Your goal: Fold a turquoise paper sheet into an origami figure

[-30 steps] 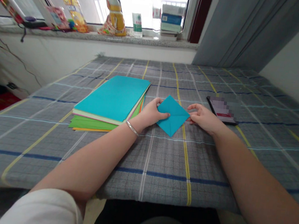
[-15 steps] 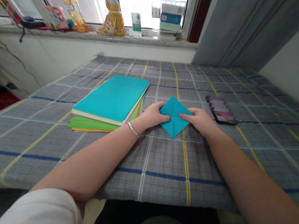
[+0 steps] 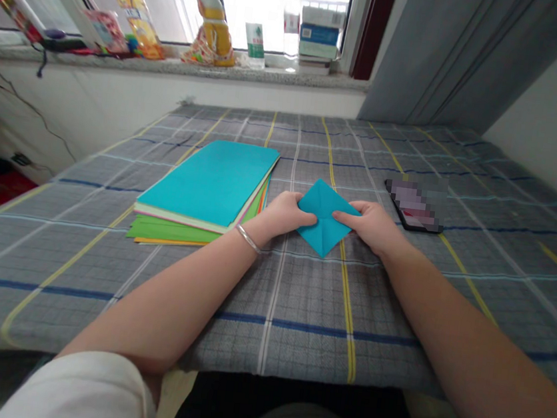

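Note:
A small square of folded blue paper is held between my two hands, one corner towards me and crease lines meeting near its middle. My left hand grips its left corner, thumb on top and fingers underneath. On the opposite corner, my right hand pinches the paper the same way, its thumb reaching towards the centre. The fingers beneath the paper are mostly hidden. Just left of my left hand lies a stack of coloured paper, blue on top with white, green and orange sheets showing below.
A checked grey cloth covers the table. To the right lies a phone with a blurred screen. Bottles and boxes line the windowsill at the back, and a grey curtain hangs at the right.
The upper corner of the folded paper has shifted very slightly left. Both hands keep their hold in nearly the same place.

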